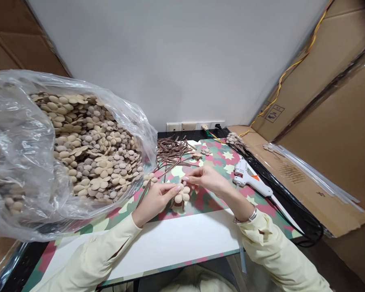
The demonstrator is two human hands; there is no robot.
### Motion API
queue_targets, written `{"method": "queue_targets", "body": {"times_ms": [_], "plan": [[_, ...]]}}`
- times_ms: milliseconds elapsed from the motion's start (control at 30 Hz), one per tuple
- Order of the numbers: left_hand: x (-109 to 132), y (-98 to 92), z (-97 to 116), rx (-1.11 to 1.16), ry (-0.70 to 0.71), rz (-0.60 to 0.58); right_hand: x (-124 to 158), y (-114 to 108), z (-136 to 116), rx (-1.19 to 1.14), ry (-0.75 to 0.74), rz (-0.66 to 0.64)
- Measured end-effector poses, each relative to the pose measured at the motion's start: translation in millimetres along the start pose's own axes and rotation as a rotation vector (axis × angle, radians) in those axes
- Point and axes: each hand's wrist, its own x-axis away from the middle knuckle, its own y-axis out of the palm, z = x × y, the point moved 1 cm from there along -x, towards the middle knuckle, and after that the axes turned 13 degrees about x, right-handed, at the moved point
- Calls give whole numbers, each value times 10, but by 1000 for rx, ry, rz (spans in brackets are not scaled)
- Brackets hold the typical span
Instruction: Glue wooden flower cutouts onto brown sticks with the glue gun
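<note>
A beige padded fabric flower (182,195) with rounded petals is pinched between the thumb and fingers of my left hand (158,198). Short brown strip ends hang below its petals. My right hand (208,180) is closed at the flower's upper edge, thumb and fingertips pressed together. A bit of brown shows by those fingertips, too small to make out. Close to my left hand lie another beige flower (150,178) and a brown strip (144,194). Beyond both hands is a heap of thin brown strips (173,150).
A big clear plastic bag (18,121) full of beige and greyish flowers stands at left. On the right, a white glue gun (251,180) rests on the camouflage-patterned tabletop (213,202), its cord trailing. Glue sticks (316,170) lie on cardboard. Sockets (188,126) line the wall.
</note>
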Motion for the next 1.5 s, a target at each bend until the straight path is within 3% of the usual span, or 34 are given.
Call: {"method": "queue_targets", "body": {"times_ms": [433, 667, 833, 1033, 1133, 1267, 1500], "plan": [[19, 18, 25, -96, 49, 52, 45, 36, -2, -126, 12, 69], [24, -18, 63, -124, 47, 108, 65, 22, -29, 0, -156, 164], [12, -94, 118, -146, 90, 202, 137, -120, -77, 94, -248, 240], [4, -156, 110, -169, 182, 439, 244, -143, -175, 289, -384, 135], [19, -103, 58, -306, 222, 430, 243, -6, -204, 414, -513, 136], [35, -34, -8, -448, 256, 384, 182, 153, -153, 532, -669, 232], [26, -35, -47, -446, 282, 379, 109, 202, -83, 709, -780, 417]]}}
